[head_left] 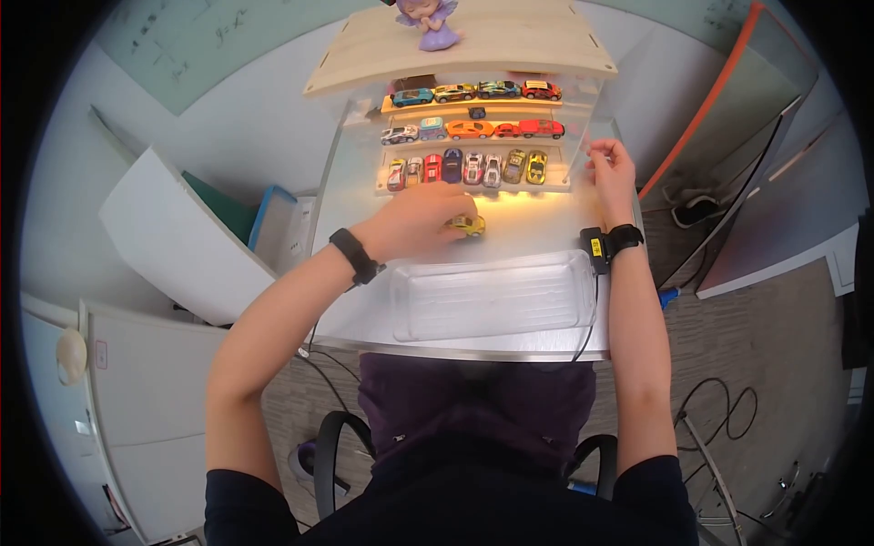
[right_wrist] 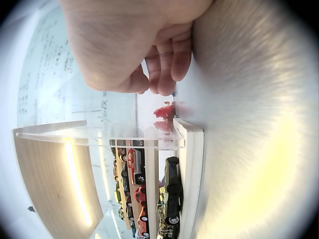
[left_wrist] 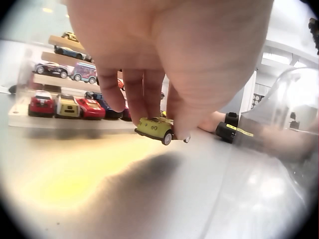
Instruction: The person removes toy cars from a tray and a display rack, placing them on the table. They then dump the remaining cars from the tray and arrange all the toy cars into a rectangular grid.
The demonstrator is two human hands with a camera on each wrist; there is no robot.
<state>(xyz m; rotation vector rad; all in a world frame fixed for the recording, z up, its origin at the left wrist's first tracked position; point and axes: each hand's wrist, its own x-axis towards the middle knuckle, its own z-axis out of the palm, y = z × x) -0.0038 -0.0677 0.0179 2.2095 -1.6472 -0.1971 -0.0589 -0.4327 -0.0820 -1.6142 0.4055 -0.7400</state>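
My left hand (head_left: 410,221) pinches a small yellow-green toy car (head_left: 469,225) between thumb and fingers, in front of the lit display case (head_left: 574,188). In the left wrist view the fingers of this hand (left_wrist: 164,55) grip the car (left_wrist: 155,128) from above, its wheels facing the table, with a shadow nearby. My right hand (head_left: 612,173) is beside the case's right side, fingers loosely bent and holding nothing. The right wrist view shows that hand (right_wrist: 139,45) close to the clear side panel (right_wrist: 149,142), with a blurred red thing (right_wrist: 164,112) beyond the fingertips.
Several toy cars (head_left: 452,166) stand on the case's stepped shelves. A purple winged figurine (head_left: 437,35) stands on its wooden top (head_left: 364,56). Nearer my body, a clear plastic tray (head_left: 492,296) lies on the table (head_left: 346,314). A cable (head_left: 596,314) runs from the right wrist over the tray's right edge.
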